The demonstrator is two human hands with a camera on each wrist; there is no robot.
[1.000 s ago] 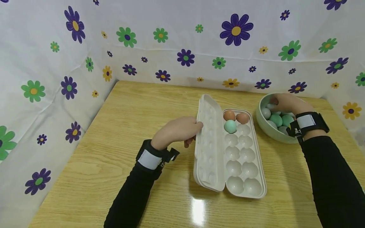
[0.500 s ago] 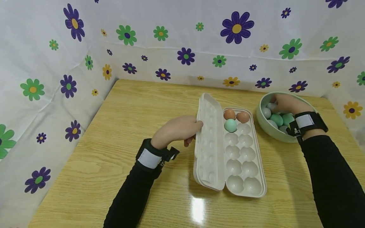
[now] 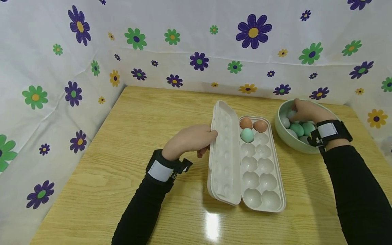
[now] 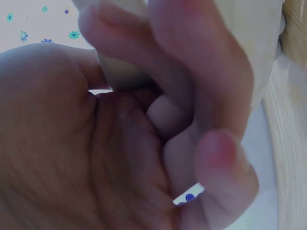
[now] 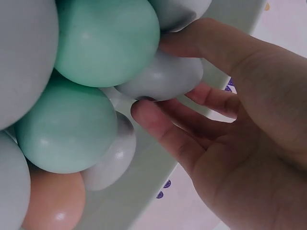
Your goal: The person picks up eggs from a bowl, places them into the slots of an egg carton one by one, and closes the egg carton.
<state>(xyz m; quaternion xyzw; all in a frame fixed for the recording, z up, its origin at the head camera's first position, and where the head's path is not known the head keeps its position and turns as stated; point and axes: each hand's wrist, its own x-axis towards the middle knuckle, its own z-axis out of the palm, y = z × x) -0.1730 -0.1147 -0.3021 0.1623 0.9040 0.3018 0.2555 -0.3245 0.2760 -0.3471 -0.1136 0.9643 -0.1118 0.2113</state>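
Observation:
My left hand grips the outer edge of the raised lid of a white plastic egg box; in the left wrist view its fingers curl at that edge. Two brown eggs fill the far row of the box's tray, and a mint-green egg sits in the left cup behind them, nearer me. At the right, my right hand reaches into a pale green bowl of eggs. Its thumb and fingers pinch a pale grey egg, shown in the right wrist view.
Green eggs, a brown egg and several pale ones crowd the bowl round my right hand. The wooden table ends at a flower-printed cloth behind and at the sides.
Inside the bowl, my right hand's fingers have shifted slightly and bent more about the pale egg. My left hand and the egg box have stayed in place.

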